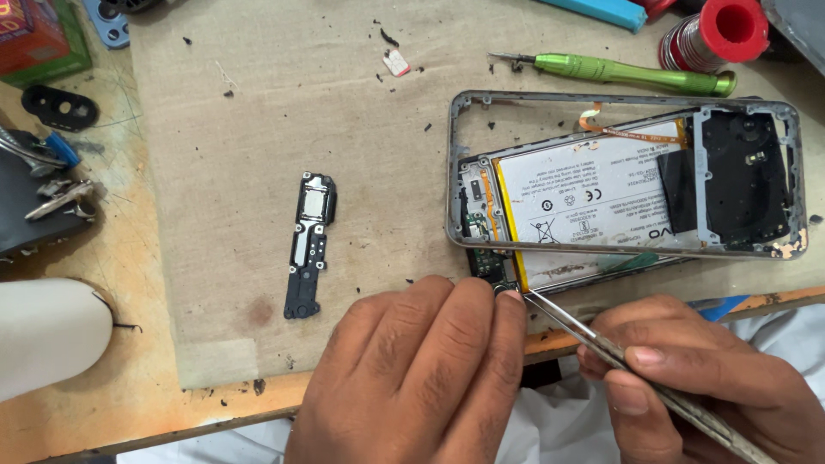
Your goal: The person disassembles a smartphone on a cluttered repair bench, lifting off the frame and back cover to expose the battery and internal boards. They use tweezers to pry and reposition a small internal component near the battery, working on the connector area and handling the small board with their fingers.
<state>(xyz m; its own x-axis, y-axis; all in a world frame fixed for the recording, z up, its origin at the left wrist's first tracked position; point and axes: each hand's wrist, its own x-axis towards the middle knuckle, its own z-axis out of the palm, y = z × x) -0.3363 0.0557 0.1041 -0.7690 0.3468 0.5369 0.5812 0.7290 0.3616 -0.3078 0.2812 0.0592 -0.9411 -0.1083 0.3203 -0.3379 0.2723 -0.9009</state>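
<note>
An opened phone body [601, 202] with a white battery lies on the grey mat [284, 112], and a loose silver frame [625, 100] rests askew over it. My left hand [412, 378] presses its fingertips on the phone's lower left corner, next to a small circuit board [486, 258]. My right hand [700, 378] grips metal tweezers [601, 344], whose tips touch that same corner beside my left fingertip. A black speaker module [309, 243] lies apart on the mat, to the left of the phone.
A green screwdriver [632, 72] and a red-capped solder spool [718, 34] lie behind the phone. A black camera-lens ring [58, 106], pliers and clips [51, 193] sit at the left. A white rounded object [47, 335] is at lower left. The wooden bench edge [215, 412] runs along the front.
</note>
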